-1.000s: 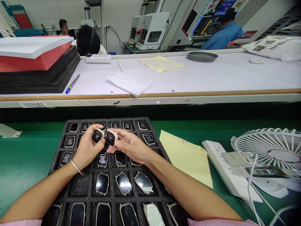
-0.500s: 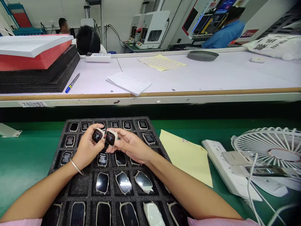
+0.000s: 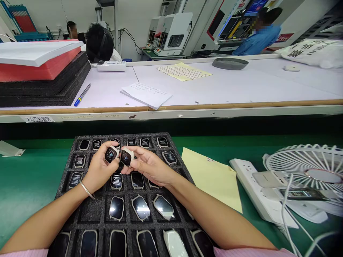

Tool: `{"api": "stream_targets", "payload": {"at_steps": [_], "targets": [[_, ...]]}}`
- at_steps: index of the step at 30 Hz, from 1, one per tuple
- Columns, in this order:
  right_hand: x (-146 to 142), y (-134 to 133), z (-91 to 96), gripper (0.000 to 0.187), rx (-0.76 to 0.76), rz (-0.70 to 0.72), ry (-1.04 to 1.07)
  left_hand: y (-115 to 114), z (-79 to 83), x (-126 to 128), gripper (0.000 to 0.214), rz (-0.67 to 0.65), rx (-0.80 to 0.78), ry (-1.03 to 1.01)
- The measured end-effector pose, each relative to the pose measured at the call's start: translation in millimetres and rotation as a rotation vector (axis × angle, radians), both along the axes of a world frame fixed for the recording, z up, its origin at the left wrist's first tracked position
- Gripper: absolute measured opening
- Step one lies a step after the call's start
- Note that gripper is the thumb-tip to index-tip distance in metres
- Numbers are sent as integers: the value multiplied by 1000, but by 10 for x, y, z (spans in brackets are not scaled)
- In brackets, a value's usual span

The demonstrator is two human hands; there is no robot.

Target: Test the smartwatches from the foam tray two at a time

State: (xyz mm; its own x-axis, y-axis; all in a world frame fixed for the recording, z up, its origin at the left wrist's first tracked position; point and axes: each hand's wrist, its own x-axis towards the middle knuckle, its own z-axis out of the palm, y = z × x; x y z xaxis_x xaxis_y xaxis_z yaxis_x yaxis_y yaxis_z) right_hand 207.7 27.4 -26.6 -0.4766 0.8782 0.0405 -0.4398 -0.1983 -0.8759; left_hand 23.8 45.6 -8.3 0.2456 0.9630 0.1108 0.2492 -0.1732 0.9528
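Above a black foam tray (image 3: 89,210), my left hand (image 3: 100,167) pinches a strapless smartwatch (image 3: 110,154) with a pale case and a lit dark face. Close beside it, my right hand (image 3: 147,162) holds a second smartwatch (image 3: 126,157) of the same kind between thumb and fingers. Both screens face up toward me, with small coloured graphics on them. In the tray's compartments lie several more watch bodies, such as one watch (image 3: 117,207) with a dark glossy screen. Some of these screens show white text. A white-backed one (image 3: 175,243) lies face down in the front row.
Right of the tray are a yellow sheet (image 3: 214,182), a white power strip (image 3: 257,192) and a white fan (image 3: 308,171) with cables. The shelf (image 3: 227,85) ahead carries stacked foam (image 3: 37,76), a pen (image 3: 82,95) and papers (image 3: 146,94). Several people are beyond it.
Both hands and the two watches stay almost where they were. In the background, the person in blue has turned their head, and the dark-haired head behind the shelf has shifted slightly.
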Motion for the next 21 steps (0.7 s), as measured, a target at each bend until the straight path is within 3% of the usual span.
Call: {"api": "stream_targets", "payload": {"at_steps": [21], "targets": [[13,-6,17,54,-22,0,-3,-3,5,-7,40,2,-10,21]]}}
